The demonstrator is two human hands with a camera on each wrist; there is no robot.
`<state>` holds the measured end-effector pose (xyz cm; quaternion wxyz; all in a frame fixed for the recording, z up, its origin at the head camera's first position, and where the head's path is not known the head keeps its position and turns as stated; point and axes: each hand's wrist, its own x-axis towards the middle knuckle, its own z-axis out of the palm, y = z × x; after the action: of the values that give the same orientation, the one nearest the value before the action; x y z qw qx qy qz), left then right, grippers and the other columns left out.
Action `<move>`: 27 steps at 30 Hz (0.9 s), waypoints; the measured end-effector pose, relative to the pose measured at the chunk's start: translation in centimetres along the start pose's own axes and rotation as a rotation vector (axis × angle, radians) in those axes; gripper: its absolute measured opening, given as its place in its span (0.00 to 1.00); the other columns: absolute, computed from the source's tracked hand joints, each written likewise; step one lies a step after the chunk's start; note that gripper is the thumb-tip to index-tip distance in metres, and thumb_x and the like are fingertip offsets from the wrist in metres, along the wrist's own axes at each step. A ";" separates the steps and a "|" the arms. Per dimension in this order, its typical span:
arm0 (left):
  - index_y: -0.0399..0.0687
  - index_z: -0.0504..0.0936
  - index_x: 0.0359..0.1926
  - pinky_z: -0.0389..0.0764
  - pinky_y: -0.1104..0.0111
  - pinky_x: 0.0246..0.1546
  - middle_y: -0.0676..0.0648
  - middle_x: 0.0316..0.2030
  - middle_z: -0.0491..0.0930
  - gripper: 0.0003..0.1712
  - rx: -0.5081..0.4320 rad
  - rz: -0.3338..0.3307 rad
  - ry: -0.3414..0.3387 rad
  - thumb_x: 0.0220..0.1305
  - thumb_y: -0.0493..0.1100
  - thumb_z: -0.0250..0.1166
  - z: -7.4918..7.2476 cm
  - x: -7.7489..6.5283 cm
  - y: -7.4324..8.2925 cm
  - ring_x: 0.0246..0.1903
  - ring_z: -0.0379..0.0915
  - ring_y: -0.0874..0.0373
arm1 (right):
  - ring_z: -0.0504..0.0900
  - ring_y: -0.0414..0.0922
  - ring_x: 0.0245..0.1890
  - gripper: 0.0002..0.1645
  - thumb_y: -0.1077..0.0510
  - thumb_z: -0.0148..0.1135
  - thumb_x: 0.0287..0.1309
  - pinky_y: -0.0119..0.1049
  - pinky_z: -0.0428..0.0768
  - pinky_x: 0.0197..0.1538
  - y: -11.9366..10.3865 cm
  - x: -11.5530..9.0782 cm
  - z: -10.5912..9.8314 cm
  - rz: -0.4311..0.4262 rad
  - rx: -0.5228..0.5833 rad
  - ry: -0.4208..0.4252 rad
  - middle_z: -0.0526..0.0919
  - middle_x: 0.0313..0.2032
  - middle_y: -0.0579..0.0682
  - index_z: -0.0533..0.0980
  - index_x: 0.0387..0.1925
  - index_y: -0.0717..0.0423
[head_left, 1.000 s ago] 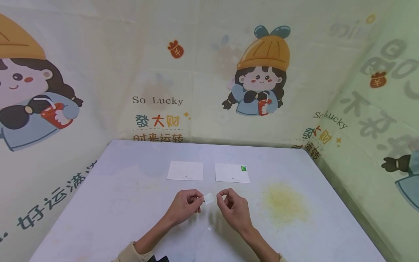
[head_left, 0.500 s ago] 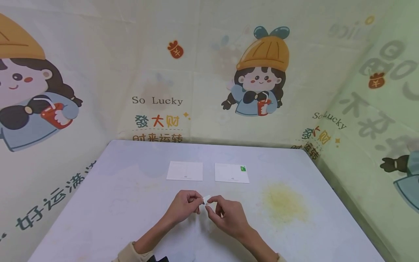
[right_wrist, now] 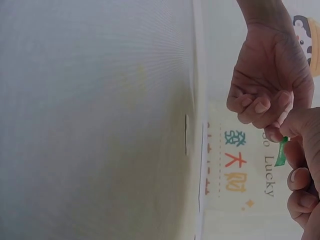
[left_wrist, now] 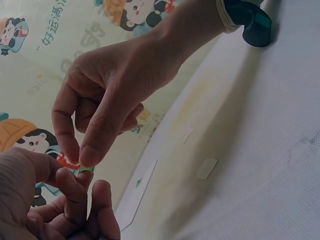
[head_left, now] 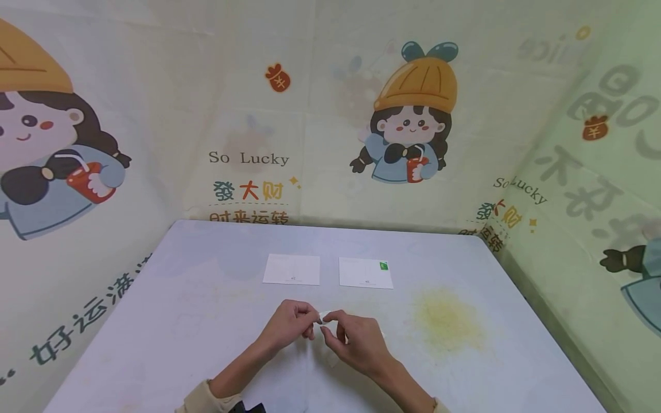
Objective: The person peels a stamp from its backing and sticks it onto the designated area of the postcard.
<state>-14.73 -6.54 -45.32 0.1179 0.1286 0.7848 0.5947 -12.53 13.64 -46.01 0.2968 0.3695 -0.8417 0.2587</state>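
Note:
Both hands meet over the near middle of the table at a small green stamp (right_wrist: 281, 152), pale on its upper side in the head view. My left hand (head_left: 290, 322) pinches one edge of it between thumb and forefinger. From the other side, my right hand (head_left: 361, 339) has its thumb and forefinger tips at the stamp, pinching it in the left wrist view. Fingers cover most of the stamp. Beyond the hands lie two white cards: a left card (head_left: 291, 269) with no stamp, and a right card (head_left: 364, 273) bearing a green stamp (head_left: 384, 266) in its upper right corner.
A small pale scrap (left_wrist: 206, 169) lies on the white table (head_left: 206, 321) below the hands, with a second scrap (left_wrist: 187, 135) near it. A yellow stain (head_left: 449, 320) marks the tabletop at right. Printed cloth (head_left: 330, 115) hangs around the table.
My right hand has come left, from apart to the stamp in my left hand, and its fingers now cover more of it. Another pale scrap shows beside the right hand. The cards have not moved.

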 end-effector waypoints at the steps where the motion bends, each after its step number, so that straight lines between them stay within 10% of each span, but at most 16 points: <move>1: 0.41 0.87 0.31 0.69 0.69 0.27 0.52 0.14 0.76 0.12 -0.001 -0.004 0.000 0.67 0.41 0.61 0.0 0.0 0.1 0.24 0.76 0.58 | 0.56 0.21 0.18 0.19 0.64 0.77 0.46 0.13 0.58 0.23 0.0 0.0 0.0 0.000 -0.002 -0.001 0.71 0.14 0.34 0.80 0.41 0.49; 17: 0.34 0.87 0.36 0.70 0.68 0.29 0.51 0.14 0.77 0.15 -0.013 -0.014 0.000 0.68 0.43 0.61 -0.1 -0.2 0.5 0.24 0.76 0.58 | 0.57 0.22 0.17 0.18 0.66 0.75 0.47 0.13 0.57 0.22 -0.1 0.1 0.1 0.011 -0.015 0.033 0.71 0.14 0.34 0.80 0.39 0.50; 27: 0.45 0.84 0.42 0.70 0.71 0.25 0.51 0.23 0.85 0.08 0.242 0.160 0.138 0.69 0.45 0.65 -0.2 -0.6 0.1 0.20 0.69 0.66 | 0.59 0.23 0.17 0.14 0.68 0.73 0.52 0.16 0.60 0.19 0.2 0.1 0.3 0.210 0.148 0.083 0.69 0.14 0.35 0.80 0.38 0.52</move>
<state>-14.21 -6.89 -45.17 0.0000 0.1627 0.8441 0.5109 -12.82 13.49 -46.22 0.2744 0.2892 -0.8414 0.3650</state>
